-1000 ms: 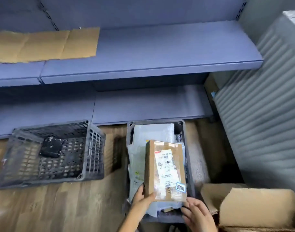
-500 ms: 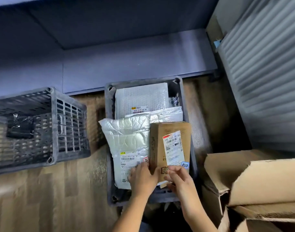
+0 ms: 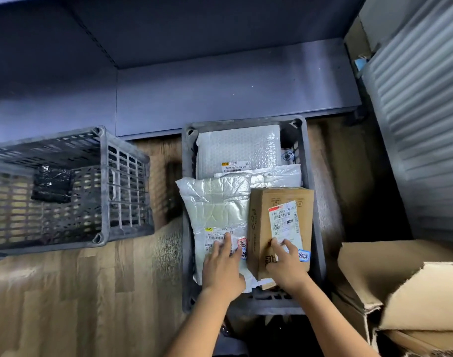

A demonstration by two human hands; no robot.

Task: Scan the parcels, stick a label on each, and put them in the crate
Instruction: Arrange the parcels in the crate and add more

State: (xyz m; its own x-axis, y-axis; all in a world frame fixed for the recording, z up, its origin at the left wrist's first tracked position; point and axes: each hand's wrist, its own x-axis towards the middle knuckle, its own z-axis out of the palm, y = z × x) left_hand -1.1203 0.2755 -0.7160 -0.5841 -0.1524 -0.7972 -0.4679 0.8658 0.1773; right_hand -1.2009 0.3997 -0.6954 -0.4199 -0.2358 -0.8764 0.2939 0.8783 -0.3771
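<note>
Right now both of my hands are down inside the crate [image 3: 242, 121], and neither is closed around anything. My right grip [image 3: 287, 266] lies flat on the cardboard parcel [image 3: 258, 215], fingers apart and spread over the near end of its shipping label [image 3: 284, 220]. I judge I am pressing the box down so that it settles level against the crate wall on the outer side of that grip. A small blue sticker [image 3: 304, 255] sits just beside my little finger, so this parcel looks labelled and its part of the job all but done.

My left grip [image 3: 221, 266] is open too, fingers straight, resting on the white mailer [image 3: 215, 204] that lies touching the box on my right grip's inner side. I take it I hold the soft bag flat so the box does not ride up on it. One corner of the bag laps over the crate rim, away from my left fingertips. Beyond both grips a bubble mailer [image 3: 235, 148] lies at the far end of the crate, partly under the others.

Well off to the outside of my left grip stands a second crate [image 3: 104, 181] with a black packet [image 3: 53, 185] in it. Both crates stand on a wood-patterned floor [image 3: 91, 292], pushed up near a low blue shelf [image 3: 233, 94]. Open brown cartons [image 3: 413, 292] sit close on the outside of my right grip, with a ribbed grey panel [image 3: 426, 124] rising behind them.
</note>
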